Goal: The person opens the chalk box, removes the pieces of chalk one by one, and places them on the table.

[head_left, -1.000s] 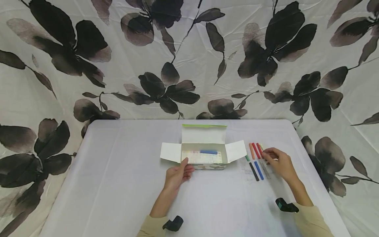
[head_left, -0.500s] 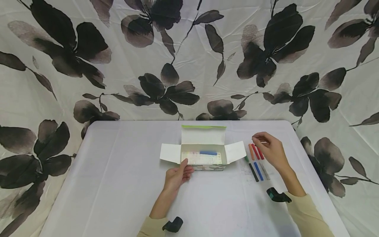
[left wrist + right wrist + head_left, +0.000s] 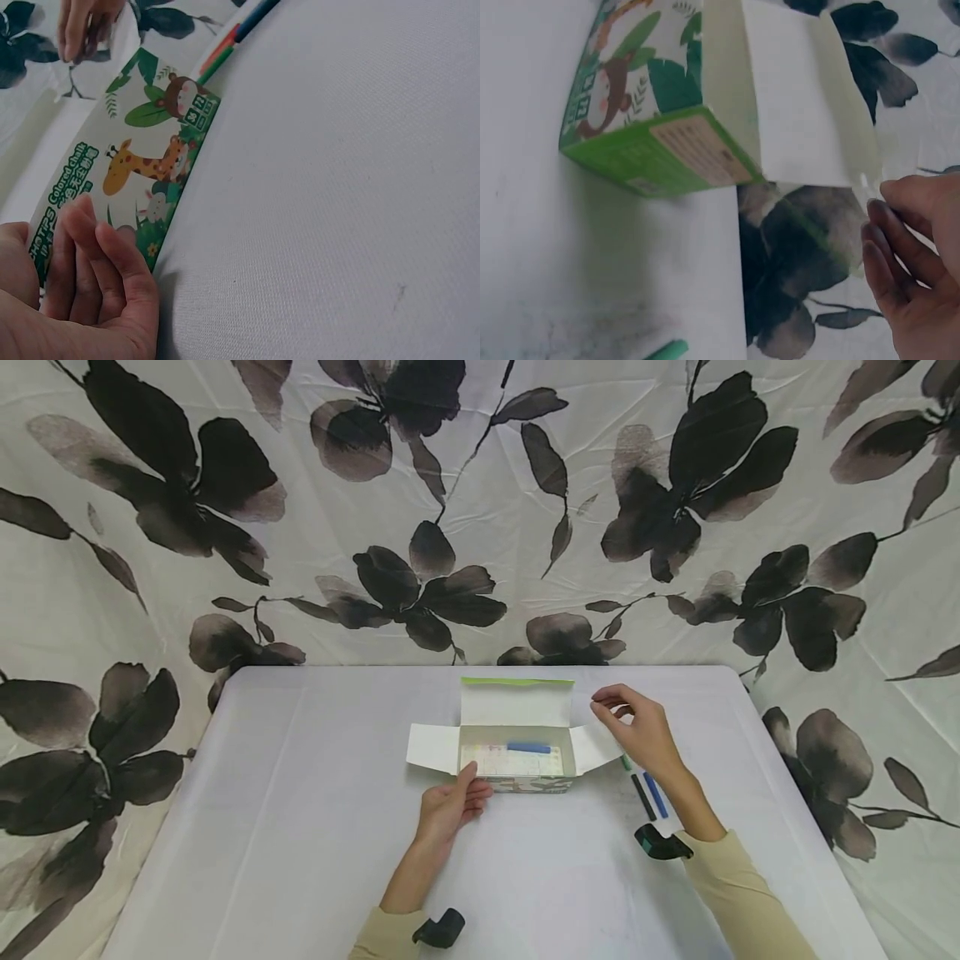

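An opened chalk box (image 3: pixel 517 784), printed with cartoon animals and "Colored Chalk", stands on the table with its flaps spread. My left hand (image 3: pixel 448 806) grips its front left corner; in the left wrist view, the fingers (image 3: pixel 90 262) lie against the printed face. A blue chalk stick (image 3: pixel 528 747) lies inside. Above the right flap (image 3: pixel 596 747), my right hand (image 3: pixel 641 731) pinches a thin, pale yellowish chalk stick, blurred and barely visible at the fingertips in the right wrist view. Beneath that hand lie green (image 3: pixel 626 762), black (image 3: pixel 642 797) and blue (image 3: pixel 657 795) sticks.
The white table (image 3: pixel 300 827) ends at a back edge, behind which hangs a floral cloth (image 3: pixel 420 468). The box's lid (image 3: pixel 516 702) leans back. Red and orange sticks are hidden under the right hand in the head view. Each wrist carries a black camera (image 3: pixel 439 928).
My right hand has lifted a yellowish stick from the right-hand group and moved left to the box's right flap. The left hand stays on the box.
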Motion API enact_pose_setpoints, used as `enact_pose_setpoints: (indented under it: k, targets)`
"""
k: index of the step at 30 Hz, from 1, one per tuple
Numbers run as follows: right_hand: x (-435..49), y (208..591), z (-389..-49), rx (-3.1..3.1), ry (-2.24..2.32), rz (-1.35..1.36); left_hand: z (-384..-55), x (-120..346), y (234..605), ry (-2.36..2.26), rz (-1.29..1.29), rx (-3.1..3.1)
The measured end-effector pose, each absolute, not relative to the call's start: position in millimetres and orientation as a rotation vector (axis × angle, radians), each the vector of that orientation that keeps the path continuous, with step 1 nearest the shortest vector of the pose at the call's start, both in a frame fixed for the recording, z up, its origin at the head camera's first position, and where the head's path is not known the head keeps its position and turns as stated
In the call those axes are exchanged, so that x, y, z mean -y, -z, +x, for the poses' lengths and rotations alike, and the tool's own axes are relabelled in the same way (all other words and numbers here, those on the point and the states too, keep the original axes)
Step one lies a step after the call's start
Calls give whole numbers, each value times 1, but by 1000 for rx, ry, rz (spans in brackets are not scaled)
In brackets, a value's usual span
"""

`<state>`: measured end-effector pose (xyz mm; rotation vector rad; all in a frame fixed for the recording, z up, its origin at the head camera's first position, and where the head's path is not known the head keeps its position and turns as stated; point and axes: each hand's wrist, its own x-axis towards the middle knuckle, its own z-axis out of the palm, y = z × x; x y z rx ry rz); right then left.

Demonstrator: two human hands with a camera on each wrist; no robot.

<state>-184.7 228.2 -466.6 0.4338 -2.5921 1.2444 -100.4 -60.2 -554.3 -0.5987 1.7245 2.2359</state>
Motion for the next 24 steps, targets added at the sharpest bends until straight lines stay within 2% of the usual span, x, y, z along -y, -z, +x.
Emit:
enact_pose_setpoints:
  k: [9,24]
  targets:
    - [-200,474,-188,2643,-1372,573,-100,60,553,-2241,-585,-1716]
    - [-168,496,-185,2786,-1183,842,-99,61,552,-2250,-584,-1718]
